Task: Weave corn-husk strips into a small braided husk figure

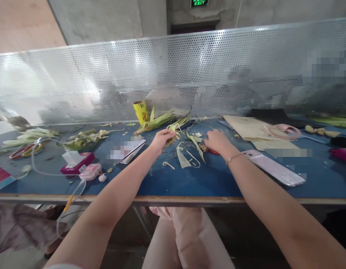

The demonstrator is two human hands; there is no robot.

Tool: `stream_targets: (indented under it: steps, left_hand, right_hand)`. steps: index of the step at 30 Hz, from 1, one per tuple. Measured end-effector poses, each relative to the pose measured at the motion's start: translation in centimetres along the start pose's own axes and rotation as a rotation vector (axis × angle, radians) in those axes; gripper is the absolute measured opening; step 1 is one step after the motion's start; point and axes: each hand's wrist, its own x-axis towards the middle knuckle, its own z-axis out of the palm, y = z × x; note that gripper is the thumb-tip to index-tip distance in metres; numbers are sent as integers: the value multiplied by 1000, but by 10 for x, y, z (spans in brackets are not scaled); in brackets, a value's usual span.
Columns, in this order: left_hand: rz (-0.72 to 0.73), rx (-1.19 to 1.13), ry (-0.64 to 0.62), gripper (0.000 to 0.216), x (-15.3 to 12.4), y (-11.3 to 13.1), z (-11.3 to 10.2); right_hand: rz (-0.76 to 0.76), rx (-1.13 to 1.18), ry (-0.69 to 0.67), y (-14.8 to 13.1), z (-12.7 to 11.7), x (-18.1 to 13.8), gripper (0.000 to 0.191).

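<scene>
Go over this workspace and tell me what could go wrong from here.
1. The white cable hangs over the front of the table near the left forearm; a snag could drag the pink case.
2. The pale phone lies beside the right forearm, so a sweep might nudge it.
3. The yellow tube stands beside the husk pile, beyond the left hand; pulling husks about could topple it.

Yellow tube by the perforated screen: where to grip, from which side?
Likely its upper wall, from the left: the yellow tube stands open end up with that side exposed, while green husks crowd its foot on the right and the perforated screen rises behind.
</scene>
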Motion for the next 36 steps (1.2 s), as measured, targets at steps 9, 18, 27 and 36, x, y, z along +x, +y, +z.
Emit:
stream_targets:
  steps: [9,18,27,36]
  left_hand:
    - [-3,31,-7,33,-3,-3,4]
    - [-28,-29,37,28,-7,0,8]
    - [17,78,-31,27,-4,-7,9]
    - [51,190,-58,20,-6,-8,11]
  right_hand:
    - [-359,188,31,-49,26,-4,22]
    - [-162,939,122,-44,-1,-8,26]
    - [-257,1403,55,-50,-7,-17,20]
    - [-230,1491,148,-55,-9,-18,22]
